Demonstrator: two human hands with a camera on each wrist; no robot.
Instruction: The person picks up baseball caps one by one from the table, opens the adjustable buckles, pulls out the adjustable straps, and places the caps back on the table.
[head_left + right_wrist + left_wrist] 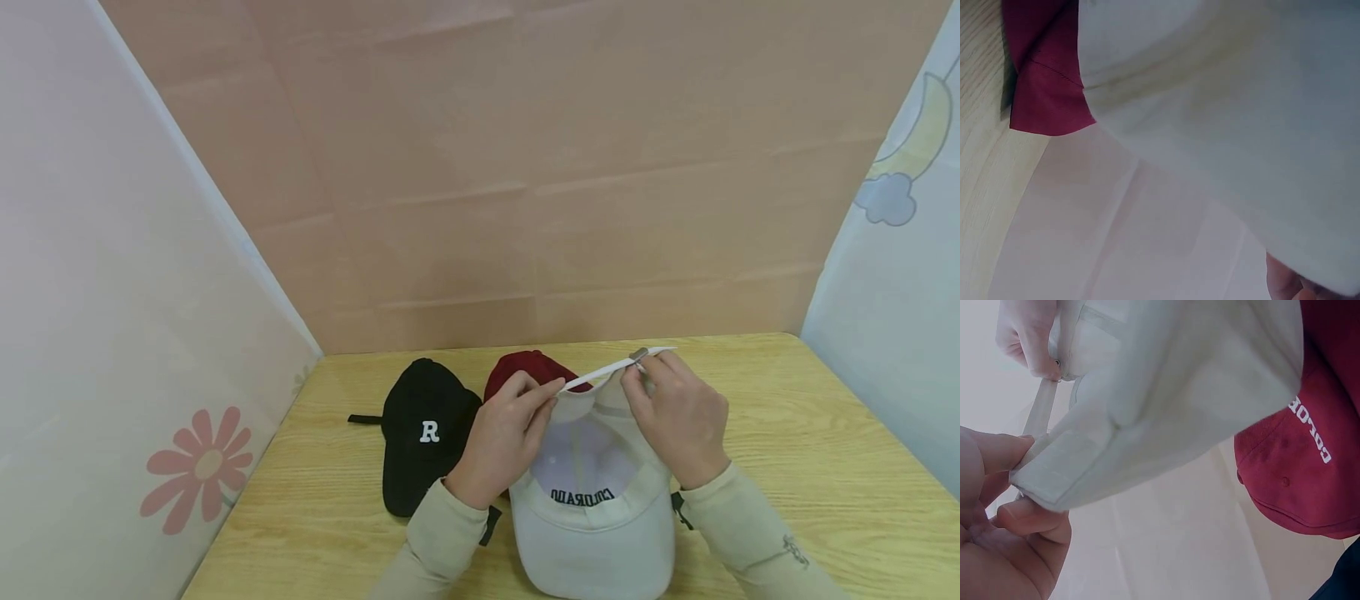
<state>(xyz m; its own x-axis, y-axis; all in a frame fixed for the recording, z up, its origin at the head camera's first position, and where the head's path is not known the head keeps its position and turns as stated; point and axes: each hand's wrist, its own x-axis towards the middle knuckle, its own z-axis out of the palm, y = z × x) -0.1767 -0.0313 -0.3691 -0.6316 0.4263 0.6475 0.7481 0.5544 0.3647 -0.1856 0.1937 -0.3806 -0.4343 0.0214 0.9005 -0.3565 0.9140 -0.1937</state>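
A white baseball cap (596, 558) is held up with its inside and brim towards me, and the lettering COLORADO reads mirrored. Its narrow white back strap (600, 373) stretches between both hands. My left hand (502, 437) pinches the cap's back edge at the strap's left end; the left wrist view has thumb and finger on that corner (1060, 469). At the strap's other end, my right hand (678, 412) pinches it beside a small metal buckle (638, 355). In the right wrist view the cap's crown (1222, 137) hides most of that hand.
A dark red cap (528, 367) with white lettering lies behind the white one, partly covered. To its left sits a black cap (423, 433) with a white R, its strap (365, 419) sticking out. All are on a wooden table (795, 433) bounded by a brown backdrop (525, 208) and pale side panels.
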